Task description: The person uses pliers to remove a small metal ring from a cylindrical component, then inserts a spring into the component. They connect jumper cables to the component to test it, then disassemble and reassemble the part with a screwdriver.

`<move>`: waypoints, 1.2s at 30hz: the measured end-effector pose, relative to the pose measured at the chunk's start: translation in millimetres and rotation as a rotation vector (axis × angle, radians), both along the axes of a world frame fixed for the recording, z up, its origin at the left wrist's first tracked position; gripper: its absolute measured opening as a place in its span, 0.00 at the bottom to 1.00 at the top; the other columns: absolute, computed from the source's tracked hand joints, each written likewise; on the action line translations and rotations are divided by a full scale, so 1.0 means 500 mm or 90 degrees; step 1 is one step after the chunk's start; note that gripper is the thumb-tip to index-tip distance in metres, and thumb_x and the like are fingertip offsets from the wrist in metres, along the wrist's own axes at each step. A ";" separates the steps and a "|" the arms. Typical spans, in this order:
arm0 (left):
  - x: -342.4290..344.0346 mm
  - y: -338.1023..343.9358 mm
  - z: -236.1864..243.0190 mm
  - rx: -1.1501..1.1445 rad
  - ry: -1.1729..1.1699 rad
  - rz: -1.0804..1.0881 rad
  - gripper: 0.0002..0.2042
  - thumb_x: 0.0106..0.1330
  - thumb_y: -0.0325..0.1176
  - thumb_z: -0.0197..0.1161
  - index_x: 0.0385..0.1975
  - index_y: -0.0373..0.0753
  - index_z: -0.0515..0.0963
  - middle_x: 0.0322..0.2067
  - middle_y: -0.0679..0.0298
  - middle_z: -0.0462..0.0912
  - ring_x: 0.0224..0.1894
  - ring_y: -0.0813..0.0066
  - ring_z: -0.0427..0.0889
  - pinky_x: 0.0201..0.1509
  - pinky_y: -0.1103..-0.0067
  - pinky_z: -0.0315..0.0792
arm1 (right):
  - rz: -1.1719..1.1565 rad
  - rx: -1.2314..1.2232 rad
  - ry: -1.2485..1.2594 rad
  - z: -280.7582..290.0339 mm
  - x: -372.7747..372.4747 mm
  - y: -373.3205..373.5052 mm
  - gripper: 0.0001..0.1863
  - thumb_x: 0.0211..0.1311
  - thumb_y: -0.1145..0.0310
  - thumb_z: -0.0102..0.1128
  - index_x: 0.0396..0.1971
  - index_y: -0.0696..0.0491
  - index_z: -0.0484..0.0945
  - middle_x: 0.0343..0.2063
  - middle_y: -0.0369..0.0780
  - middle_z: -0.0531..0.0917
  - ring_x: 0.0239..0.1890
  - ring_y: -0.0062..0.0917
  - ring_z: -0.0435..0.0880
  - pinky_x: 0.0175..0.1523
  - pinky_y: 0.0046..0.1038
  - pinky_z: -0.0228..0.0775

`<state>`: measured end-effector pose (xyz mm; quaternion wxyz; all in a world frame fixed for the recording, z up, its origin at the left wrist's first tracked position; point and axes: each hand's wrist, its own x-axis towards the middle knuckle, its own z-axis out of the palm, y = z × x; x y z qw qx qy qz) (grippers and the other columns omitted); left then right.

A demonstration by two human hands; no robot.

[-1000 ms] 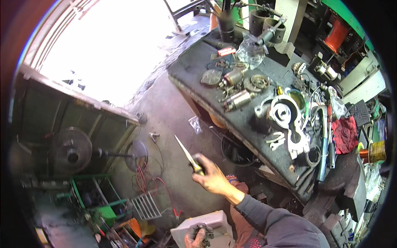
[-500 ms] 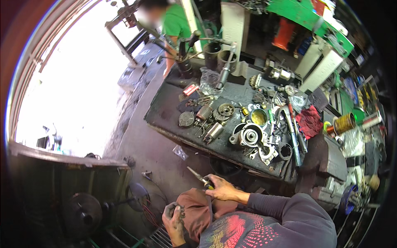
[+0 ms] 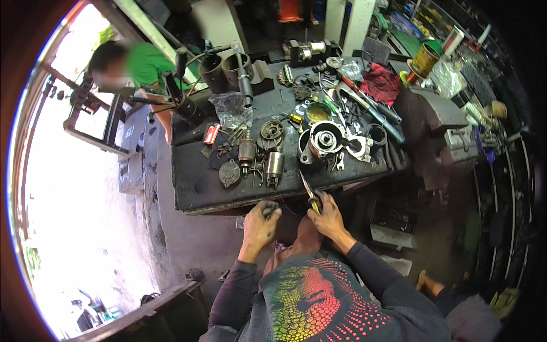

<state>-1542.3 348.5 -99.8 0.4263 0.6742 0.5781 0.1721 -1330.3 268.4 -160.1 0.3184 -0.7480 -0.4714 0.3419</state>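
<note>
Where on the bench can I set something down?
The bench has room at its front left corner, left of the round cover; a smaller patch lies right of the plastic bag. It's crowded from the housing to the red rag.

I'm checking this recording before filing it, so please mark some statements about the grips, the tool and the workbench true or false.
1. The right grip holds a pointed tool. True.
2. The pointed tool is aimed at the person's chest. False: its tip points toward the workbench.
3. A red cloth lies farther right than the silver housing. True.
4. Both grips touch the silver housing. False: neither the right grip nor the left grip touches it.
</note>
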 end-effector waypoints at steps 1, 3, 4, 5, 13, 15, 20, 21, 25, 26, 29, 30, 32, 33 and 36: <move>0.013 0.024 0.005 0.026 0.045 -0.037 0.16 0.66 0.39 0.67 0.46 0.34 0.82 0.36 0.52 0.89 0.40 0.59 0.89 0.46 0.72 0.79 | -0.019 0.013 -0.001 -0.006 -0.009 0.017 0.38 0.58 0.63 0.65 0.67 0.61 0.65 0.65 0.56 0.70 0.63 0.53 0.74 0.68 0.41 0.68; 0.045 0.077 0.015 0.092 0.117 -0.099 0.16 0.66 0.40 0.67 0.45 0.35 0.82 0.36 0.50 0.89 0.41 0.54 0.89 0.46 0.68 0.79 | -0.026 0.030 0.001 -0.018 -0.022 0.048 0.38 0.57 0.63 0.66 0.67 0.61 0.66 0.63 0.60 0.69 0.61 0.57 0.73 0.67 0.43 0.68; 0.061 0.109 0.019 0.107 0.128 -0.127 0.15 0.65 0.41 0.67 0.44 0.36 0.82 0.36 0.47 0.88 0.41 0.48 0.87 0.47 0.60 0.79 | -0.032 0.059 0.005 -0.026 -0.026 0.062 0.38 0.57 0.64 0.66 0.66 0.61 0.66 0.62 0.62 0.69 0.60 0.59 0.73 0.67 0.45 0.68; 0.082 0.143 0.022 0.141 0.180 -0.159 0.15 0.64 0.40 0.67 0.44 0.36 0.82 0.35 0.47 0.88 0.41 0.48 0.87 0.47 0.59 0.79 | -0.031 0.062 -0.044 -0.035 -0.029 0.076 0.38 0.56 0.64 0.67 0.66 0.61 0.66 0.61 0.63 0.69 0.60 0.60 0.73 0.66 0.45 0.68; 0.204 0.361 0.004 0.303 0.375 -0.370 0.14 0.60 0.35 0.66 0.44 0.38 0.82 0.33 0.45 0.86 0.40 0.44 0.87 0.47 0.57 0.80 | -0.036 0.142 -0.232 -0.091 -0.060 0.136 0.30 0.58 0.66 0.67 0.60 0.60 0.72 0.56 0.64 0.70 0.55 0.60 0.74 0.62 0.48 0.71; 0.213 0.390 -0.009 0.348 0.392 -0.452 0.12 0.58 0.32 0.64 0.41 0.39 0.83 0.35 0.48 0.87 0.45 0.49 0.87 0.51 0.58 0.79 | -0.053 0.100 -0.238 -0.095 -0.073 0.147 0.31 0.58 0.65 0.66 0.61 0.58 0.72 0.59 0.60 0.70 0.56 0.57 0.74 0.63 0.47 0.70; 0.239 0.436 -0.028 0.392 0.427 -0.630 0.09 0.61 0.31 0.60 0.38 0.41 0.85 0.37 0.55 0.89 0.48 0.56 0.86 0.52 0.59 0.78 | -0.105 0.081 -0.307 -0.106 -0.111 0.180 0.24 0.63 0.63 0.62 0.57 0.58 0.76 0.57 0.57 0.73 0.54 0.54 0.75 0.62 0.50 0.69; 0.244 0.444 -0.030 0.383 0.426 -0.647 0.09 0.60 0.30 0.61 0.37 0.41 0.86 0.37 0.56 0.89 0.48 0.57 0.86 0.51 0.60 0.78 | -0.122 0.078 -0.328 -0.110 -0.119 0.188 0.23 0.64 0.62 0.61 0.56 0.58 0.77 0.57 0.56 0.74 0.54 0.54 0.76 0.62 0.51 0.69; 0.232 0.467 -0.028 0.378 0.384 -0.664 0.09 0.59 0.29 0.61 0.35 0.40 0.86 0.35 0.53 0.88 0.46 0.53 0.86 0.49 0.59 0.79 | -0.140 0.025 -0.357 -0.120 -0.147 0.211 0.23 0.67 0.60 0.58 0.57 0.58 0.77 0.58 0.56 0.74 0.54 0.53 0.76 0.64 0.51 0.67; 0.224 0.473 -0.025 0.350 0.389 -0.658 0.10 0.58 0.33 0.66 0.38 0.39 0.85 0.35 0.47 0.86 0.44 0.49 0.85 0.51 0.58 0.78 | -0.142 0.013 -0.366 -0.118 -0.151 0.215 0.24 0.67 0.60 0.58 0.58 0.58 0.77 0.58 0.56 0.74 0.56 0.52 0.75 0.66 0.51 0.65; 0.199 0.477 -0.022 0.362 0.343 -0.682 0.10 0.58 0.33 0.66 0.37 0.39 0.85 0.36 0.47 0.86 0.44 0.49 0.85 0.51 0.59 0.78 | -0.157 -0.004 -0.446 -0.096 -0.162 0.218 0.25 0.67 0.59 0.58 0.58 0.58 0.77 0.57 0.57 0.74 0.56 0.52 0.75 0.65 0.52 0.65; 0.197 0.476 -0.023 0.374 0.326 -0.695 0.09 0.57 0.33 0.66 0.35 0.38 0.86 0.35 0.46 0.87 0.42 0.47 0.86 0.50 0.59 0.79 | -0.193 0.041 -0.436 -0.084 -0.164 0.214 0.24 0.65 0.62 0.60 0.58 0.58 0.77 0.54 0.59 0.75 0.55 0.55 0.75 0.63 0.51 0.67; 0.197 0.469 -0.027 0.373 0.328 -0.717 0.08 0.57 0.33 0.67 0.33 0.38 0.86 0.34 0.46 0.87 0.41 0.46 0.87 0.48 0.58 0.80 | -0.248 0.130 -0.288 -0.057 -0.165 0.205 0.23 0.64 0.66 0.61 0.57 0.59 0.77 0.53 0.58 0.75 0.52 0.55 0.76 0.60 0.49 0.70; 0.199 0.462 -0.030 0.364 0.328 -0.733 0.08 0.56 0.33 0.67 0.33 0.38 0.86 0.34 0.46 0.87 0.41 0.46 0.87 0.48 0.58 0.80 | -0.281 0.168 -0.212 -0.044 -0.166 0.200 0.22 0.63 0.68 0.62 0.56 0.60 0.77 0.53 0.58 0.75 0.50 0.55 0.77 0.58 0.47 0.72; 0.202 0.448 -0.043 0.291 0.314 -0.777 0.09 0.53 0.32 0.68 0.32 0.36 0.86 0.34 0.46 0.87 0.41 0.44 0.87 0.47 0.58 0.81 | -0.286 0.226 -0.130 -0.015 -0.164 0.198 0.21 0.63 0.73 0.62 0.56 0.59 0.76 0.46 0.51 0.79 0.44 0.47 0.82 0.50 0.39 0.77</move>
